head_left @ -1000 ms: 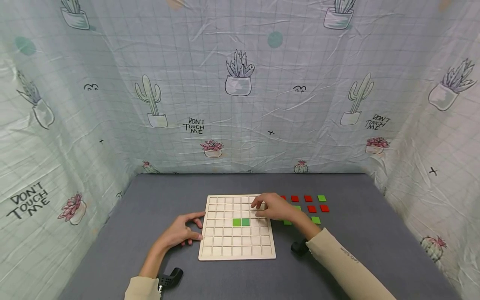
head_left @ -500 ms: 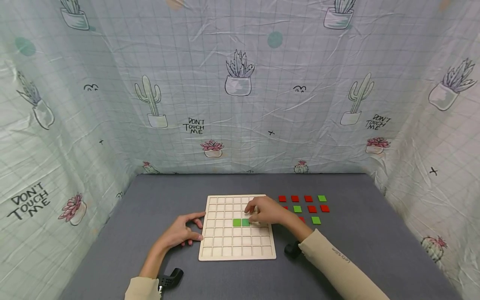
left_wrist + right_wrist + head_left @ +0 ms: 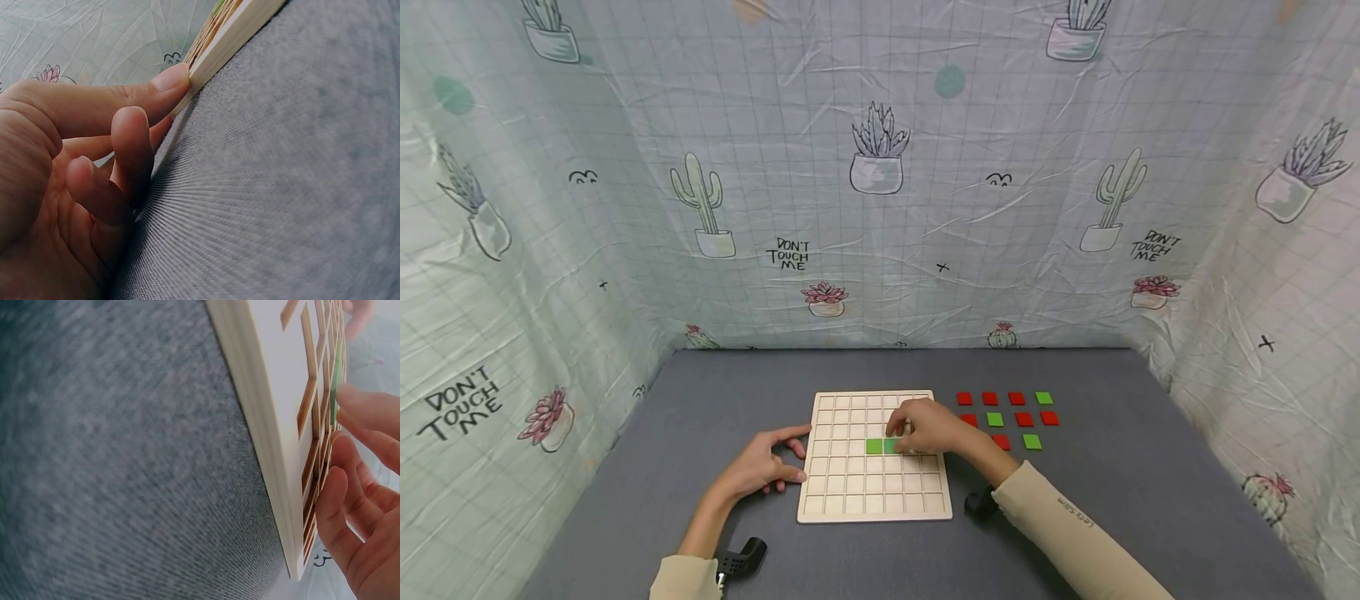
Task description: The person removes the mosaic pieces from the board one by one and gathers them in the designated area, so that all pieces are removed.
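Observation:
A pale wooden grid board (image 3: 842, 483) lies on the grey table. Two green tiles sit side by side in neighbouring cells near its middle, the left green tile (image 3: 874, 447) fully visible and the darker right green tile (image 3: 890, 446) partly behind my right thumb. My left hand (image 3: 756, 462) touches the board's left edge with thumb and forefinger, the other fingers loosely bent. My right hand (image 3: 928, 427) is over the board, its thumb at the right green tile. In the right wrist view that green tile (image 3: 337, 381) lies in the grid; nothing shows between the fingers.
Right of the board, loose red tiles and green tiles lie in rough rows, among them a red tile (image 3: 1017, 398) and a green tile (image 3: 1032, 442). My right forearm covers part of that area. A patterned cloth (image 3: 880, 233) hangs behind the table.
My right hand has moved left and slightly down across the board to the right green tile, uncovering some loose tiles behind it. My left hand has stayed at the board's edge.

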`<state>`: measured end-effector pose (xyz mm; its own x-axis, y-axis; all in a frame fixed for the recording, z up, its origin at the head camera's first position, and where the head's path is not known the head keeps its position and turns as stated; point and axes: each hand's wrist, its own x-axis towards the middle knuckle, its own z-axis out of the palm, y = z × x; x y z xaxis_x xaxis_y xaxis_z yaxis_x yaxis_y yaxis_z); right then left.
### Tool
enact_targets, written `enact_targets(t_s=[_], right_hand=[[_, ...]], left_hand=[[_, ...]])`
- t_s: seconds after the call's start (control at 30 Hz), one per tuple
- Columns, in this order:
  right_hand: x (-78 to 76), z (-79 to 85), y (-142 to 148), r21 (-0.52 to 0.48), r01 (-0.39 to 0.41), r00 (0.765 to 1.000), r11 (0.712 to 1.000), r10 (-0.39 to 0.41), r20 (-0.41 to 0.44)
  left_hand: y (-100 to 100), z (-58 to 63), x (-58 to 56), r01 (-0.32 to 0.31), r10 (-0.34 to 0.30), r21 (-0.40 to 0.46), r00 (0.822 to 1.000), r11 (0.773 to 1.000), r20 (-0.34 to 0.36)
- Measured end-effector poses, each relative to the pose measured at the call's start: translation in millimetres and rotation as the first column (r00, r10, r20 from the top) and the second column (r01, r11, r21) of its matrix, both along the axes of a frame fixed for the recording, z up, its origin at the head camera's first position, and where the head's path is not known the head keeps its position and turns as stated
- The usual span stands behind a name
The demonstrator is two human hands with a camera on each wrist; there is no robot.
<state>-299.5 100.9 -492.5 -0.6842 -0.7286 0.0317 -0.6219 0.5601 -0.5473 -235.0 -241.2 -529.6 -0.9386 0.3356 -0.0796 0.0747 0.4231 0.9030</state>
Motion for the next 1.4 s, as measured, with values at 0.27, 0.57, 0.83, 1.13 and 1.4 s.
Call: enact_targets(t_s=[0.27,0.57,0.83,1.13,1.4], right_hand=[[1.4,-0.2,-2.1,0.012,0.015,1.000,1.000,-0.015,0.013],[2.6,0.3,-3.2,0.013,0.014,1.000,1.000,-0.014,0.012],[2.9,1.0,-4.5,0.001,0.014,1.000,1.000,-0.014,0.019],[2.9,1.6,-4.4,-0.002,0.000,1.000,1.000,0.000,0.027],[3.3,4.4,-3.5,-0.024,-0.043,0.999,0.999,0.043,0.014]], left_hand=[[0.5,-0.7,-1.1,-0.004,0.004,0.001,1.000,1.000,-0.003],[-0.2,-1.1,-1.3,-0.001,0.001,0.017,1.000,1.000,0.005],[-0.5,-0.6,-1.8,0.001,-0.001,0.025,1.000,1.000,0.012],[-0.5,0.4,-1.3,0.004,-0.005,0.026,1.000,1.000,0.014],[-0.4,0.8,-1.6,0.002,-0.002,0.016,1.000,1.000,0.011]])
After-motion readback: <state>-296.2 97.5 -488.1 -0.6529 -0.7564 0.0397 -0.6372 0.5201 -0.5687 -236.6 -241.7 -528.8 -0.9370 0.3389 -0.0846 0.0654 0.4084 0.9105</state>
